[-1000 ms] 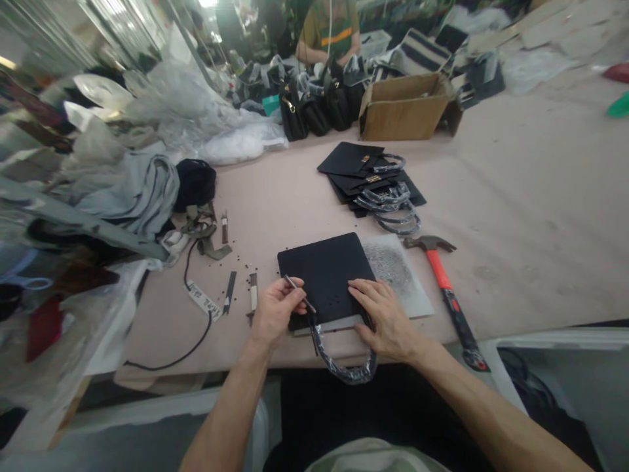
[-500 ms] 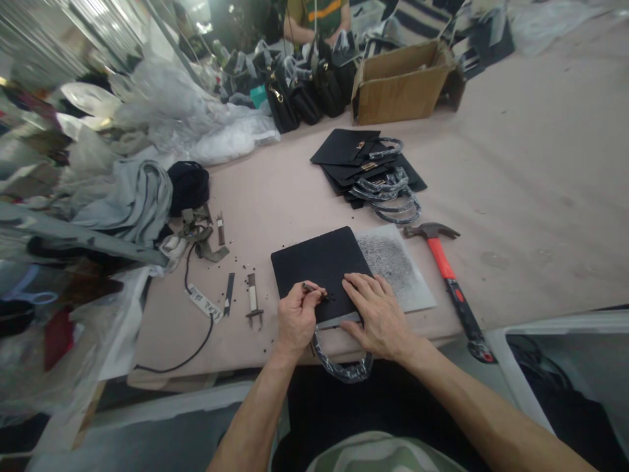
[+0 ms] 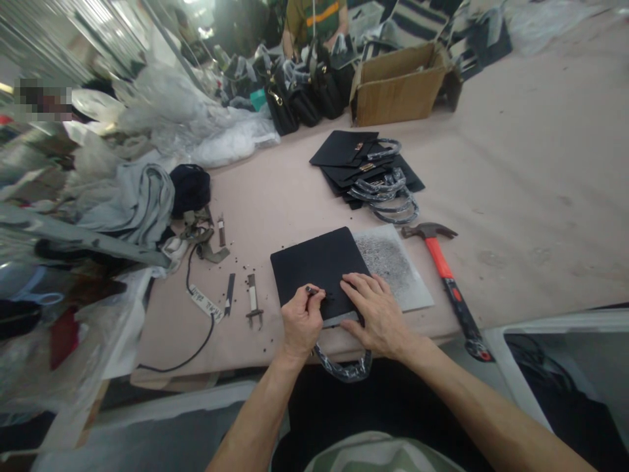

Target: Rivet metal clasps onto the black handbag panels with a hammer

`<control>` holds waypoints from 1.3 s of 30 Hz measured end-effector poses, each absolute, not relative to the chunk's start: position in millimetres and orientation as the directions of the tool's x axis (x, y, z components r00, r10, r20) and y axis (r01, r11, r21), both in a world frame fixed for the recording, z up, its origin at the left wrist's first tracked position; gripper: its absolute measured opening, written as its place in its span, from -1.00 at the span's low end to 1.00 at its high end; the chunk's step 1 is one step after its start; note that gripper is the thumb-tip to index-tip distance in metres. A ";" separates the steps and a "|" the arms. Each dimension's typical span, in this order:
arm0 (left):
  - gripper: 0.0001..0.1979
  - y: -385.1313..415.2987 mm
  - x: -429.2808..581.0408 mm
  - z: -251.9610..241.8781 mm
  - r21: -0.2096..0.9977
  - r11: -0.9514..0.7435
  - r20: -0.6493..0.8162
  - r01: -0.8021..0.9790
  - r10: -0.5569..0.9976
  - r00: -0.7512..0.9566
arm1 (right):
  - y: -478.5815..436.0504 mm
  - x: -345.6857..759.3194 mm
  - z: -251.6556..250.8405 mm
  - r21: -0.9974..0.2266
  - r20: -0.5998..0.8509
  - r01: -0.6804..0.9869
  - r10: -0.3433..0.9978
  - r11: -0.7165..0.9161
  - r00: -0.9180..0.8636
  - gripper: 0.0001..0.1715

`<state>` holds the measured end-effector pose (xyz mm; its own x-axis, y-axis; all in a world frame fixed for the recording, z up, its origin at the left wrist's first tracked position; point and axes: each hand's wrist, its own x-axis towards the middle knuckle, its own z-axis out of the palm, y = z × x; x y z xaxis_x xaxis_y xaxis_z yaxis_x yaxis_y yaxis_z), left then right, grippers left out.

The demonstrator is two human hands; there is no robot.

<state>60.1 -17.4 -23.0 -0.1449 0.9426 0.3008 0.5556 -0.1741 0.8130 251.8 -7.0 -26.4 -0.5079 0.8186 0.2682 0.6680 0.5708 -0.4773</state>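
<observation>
A black bag panel (image 3: 314,262) lies at the table's front edge. Its plastic-wrapped handle (image 3: 344,368) hangs over that edge toward me. In my left hand (image 3: 301,321) is a short dark metal hole punch (image 3: 310,290), pinched between thumb and fingers and tilted over the panel near several small dark marks (image 3: 330,296). My right hand (image 3: 377,313) lies with its fingers spread on the panel's right side, pressing it down. Under the panel, a pale pad (image 3: 393,269) covered in dark pitting sticks out to the right.
A claw hammer (image 3: 445,275) with a red and black handle lies right of the pad. Stacked black panels (image 3: 344,149) with wrapped handles lie behind. A cardboard box (image 3: 398,92) and black bags (image 3: 282,108) stand farther back. Metal tools (image 3: 253,298) and black bits lie left.
My left hand has shifted slightly to the right, and the punch in it has turned a little. My right hand stays flat on the panel.
</observation>
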 end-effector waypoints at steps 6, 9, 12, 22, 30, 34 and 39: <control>-0.86 -16.7 54.9 -23.0 0.732 -0.300 0.369 0.612 0.929 0.015 | 11.3 298.1 -22.6 -0.610 0.406 0.665 0.891 0.430 -0.203 -0.52; -0.85 -13.0 52.8 -19.4 0.737 -0.286 0.322 0.612 0.945 0.055 | 20.9 340.2 -22.4 -0.480 0.353 0.854 0.935 0.200 -0.020 -0.49; -0.86 -8.9 53.6 -17.1 0.741 -0.248 0.289 0.624 0.957 0.036 | 23.7 372.8 -23.5 -0.271 0.170 0.961 0.980 -0.053 0.102 -0.45; -0.86 -9.8 56.1 -25.3 0.761 -0.281 0.326 0.585 0.945 0.030 | 40.0 363.8 27.7 -0.860 -0.431 0.280 0.901 -0.427 0.053 -0.77; -0.86 -9.4 58.2 -23.7 0.724 -0.318 0.365 0.612 0.930 0.051 | -8.6 308.0 99.9 -0.783 0.125 0.590 0.979 0.197 -0.162 -0.55; -0.86 -10.1 58.0 -26.4 0.713 -0.322 0.375 0.623 0.926 0.050 | -14.5 296.9 101.7 -0.472 0.160 0.726 0.858 0.500 -0.487 -0.59; -0.86 -10.0 57.1 -27.4 0.696 -0.356 0.394 0.624 0.915 0.083 | -16.6 289.9 121.7 -0.551 0.286 0.702 0.892 0.452 -0.350 -0.62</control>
<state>57.1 -10.0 -27.4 0.0828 0.9154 0.3939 0.6242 -0.3558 0.6956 289.9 -16.6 121.7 -0.3499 0.8921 0.2859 0.7018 0.4518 -0.5508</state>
